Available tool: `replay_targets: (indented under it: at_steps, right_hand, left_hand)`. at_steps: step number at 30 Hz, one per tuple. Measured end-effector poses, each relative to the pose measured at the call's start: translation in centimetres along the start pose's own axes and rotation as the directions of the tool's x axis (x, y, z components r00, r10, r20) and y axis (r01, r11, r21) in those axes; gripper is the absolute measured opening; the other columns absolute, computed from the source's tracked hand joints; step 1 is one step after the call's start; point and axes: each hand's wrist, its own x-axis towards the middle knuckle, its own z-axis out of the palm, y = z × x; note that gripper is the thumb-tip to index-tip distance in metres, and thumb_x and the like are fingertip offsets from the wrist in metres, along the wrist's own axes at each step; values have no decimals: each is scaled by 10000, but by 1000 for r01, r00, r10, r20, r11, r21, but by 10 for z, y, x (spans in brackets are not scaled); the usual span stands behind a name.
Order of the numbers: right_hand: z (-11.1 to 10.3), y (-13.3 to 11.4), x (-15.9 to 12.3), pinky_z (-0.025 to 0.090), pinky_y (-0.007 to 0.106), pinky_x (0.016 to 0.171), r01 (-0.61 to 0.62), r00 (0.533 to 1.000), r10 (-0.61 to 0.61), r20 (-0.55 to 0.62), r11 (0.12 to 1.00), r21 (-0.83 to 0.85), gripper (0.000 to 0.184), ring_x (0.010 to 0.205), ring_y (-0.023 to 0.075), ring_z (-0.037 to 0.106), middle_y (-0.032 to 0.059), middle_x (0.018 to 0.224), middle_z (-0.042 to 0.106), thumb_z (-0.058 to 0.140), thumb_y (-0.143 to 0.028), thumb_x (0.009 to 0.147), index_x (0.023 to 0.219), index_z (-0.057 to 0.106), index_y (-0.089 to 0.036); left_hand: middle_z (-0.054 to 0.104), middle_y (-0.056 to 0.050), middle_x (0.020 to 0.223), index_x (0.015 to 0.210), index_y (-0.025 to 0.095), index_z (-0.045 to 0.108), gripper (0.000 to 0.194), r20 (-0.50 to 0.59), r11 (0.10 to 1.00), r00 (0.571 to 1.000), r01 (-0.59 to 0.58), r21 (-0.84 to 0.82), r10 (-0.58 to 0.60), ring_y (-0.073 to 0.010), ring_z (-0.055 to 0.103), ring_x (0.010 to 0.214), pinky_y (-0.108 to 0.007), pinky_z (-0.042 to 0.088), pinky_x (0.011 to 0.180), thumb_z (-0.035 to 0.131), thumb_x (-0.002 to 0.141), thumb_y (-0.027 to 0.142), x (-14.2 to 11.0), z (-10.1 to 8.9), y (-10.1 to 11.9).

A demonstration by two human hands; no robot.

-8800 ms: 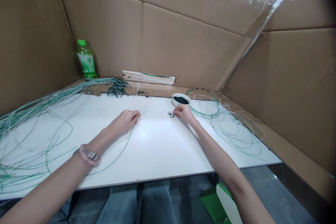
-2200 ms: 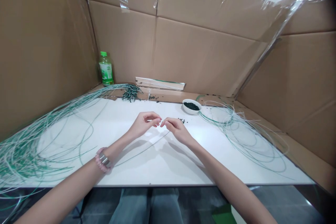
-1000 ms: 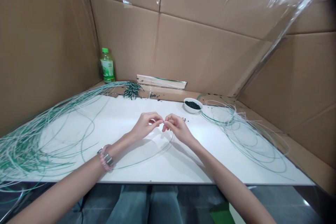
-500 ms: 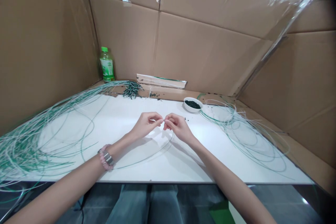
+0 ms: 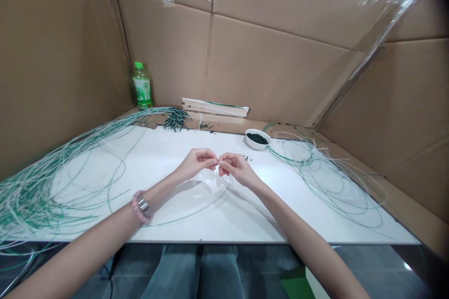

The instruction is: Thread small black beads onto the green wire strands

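Fingertip to fingertip, my left hand and my right hand meet above the middle of the white table. A thin green wire runs down from my right hand and curves left across the tabletop toward my left wrist. My right fingers are pinched on this wire near its end. The left thumb and forefinger are also pressed together; whatever lies between them is too small to make out. A white bowl of small dark green pieces stands beyond my right hand, with several loose dark bits near it.
Long green and white wires spread over the left side, their dark-tipped ends bunched at the back. More looped wires lie on the right. A green bottle stands at the back left. Cardboard walls enclose the table.
Both hands stay at nearly the same spot, with the fingertips shifting slightly. The wire's curve below my right hand has moved a little.
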Motion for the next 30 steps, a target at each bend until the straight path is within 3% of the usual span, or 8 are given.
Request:
replay_targets:
  at_steps: [4,10,14,18,24,30]
  right_hand:
    - [1,1,-1,357,239,537,6,1000,-7,-12,1000,-14,286,492,84,460,0,543,593,587,-430,774,754,555,-146]
    - [-15,-8,1,321,232,502,79,989,-78,-122,997,-3,285,470,78,422,-17,519,559,599,-433,767,725,536,-158]
    - [-48,-13,4,322,222,491,209,929,-184,-321,977,45,338,476,74,375,-67,508,427,580,-510,757,740,460,-194]
    - [-71,-9,7,333,210,454,292,862,-234,-450,955,62,383,462,71,319,-87,528,314,558,-570,752,784,425,-213]
    - [-75,8,12,389,204,432,303,866,-286,-410,953,-25,397,445,64,397,-64,533,396,504,-581,811,752,462,-192]
    - [-82,27,18,474,201,530,342,886,-346,-308,937,-70,245,615,81,568,-1,790,591,463,-377,921,934,586,-165]
  left_hand:
    - [631,-1,632,680,123,634,259,-3,999,1000,-21,40,21,-93,595,583,-219,516,627,727,630,360,-2,2,1]
    - [656,-53,731,771,128,618,329,-79,937,993,-60,345,92,-143,626,653,-272,527,657,594,718,451,5,-12,-3]
    - [659,-75,783,808,126,622,287,-69,857,991,-63,512,114,-172,619,717,-283,506,661,546,749,396,24,-19,-7]
    - [656,-83,817,789,135,652,175,29,698,991,-114,707,133,-190,588,754,-297,468,717,553,719,260,58,-2,-18]
    - [664,-89,842,834,144,681,180,165,540,981,-193,819,102,-175,580,713,-265,438,711,564,705,188,105,36,-36]
    - [654,-47,707,668,160,653,91,216,536,971,-239,809,105,-158,570,649,-241,418,656,572,701,184,115,49,-44]
